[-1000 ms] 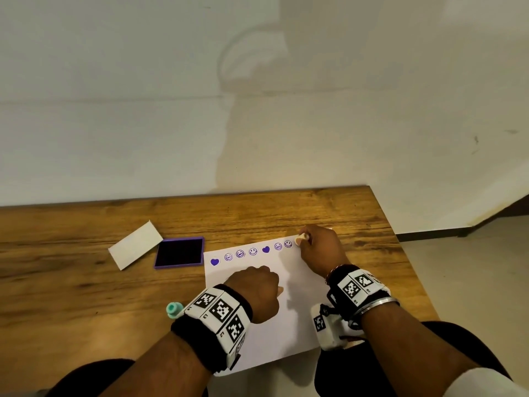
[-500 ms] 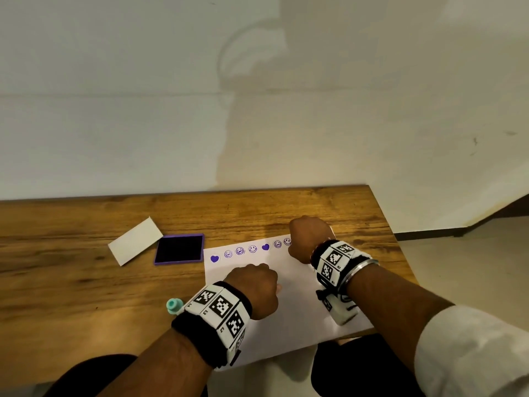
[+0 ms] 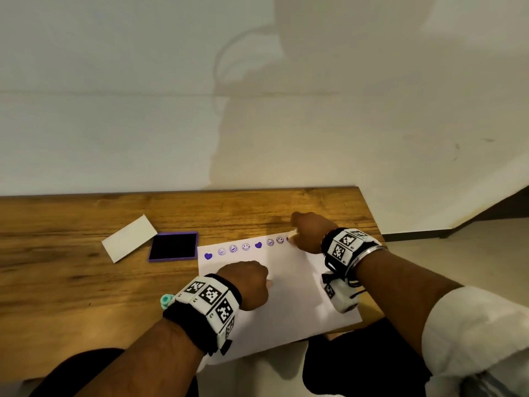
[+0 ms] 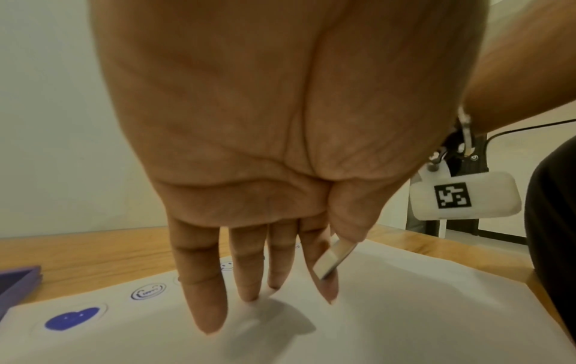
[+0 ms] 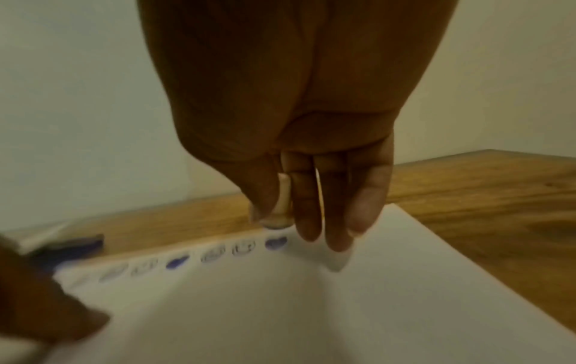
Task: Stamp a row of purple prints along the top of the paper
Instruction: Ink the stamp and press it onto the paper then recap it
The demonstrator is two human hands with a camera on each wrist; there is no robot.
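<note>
Left wrist alone shows left hand pinching a spare stamp; right hand pinches wooden stamp.

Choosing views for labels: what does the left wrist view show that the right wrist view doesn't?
Left wrist only: the left hand pressing the paper, thumb pinching a pale peg. Right wrist only: the right hand pinching the stamp by the rightmost heart print. Both: paper, purple prints, ink pad, wooden table.
</note>
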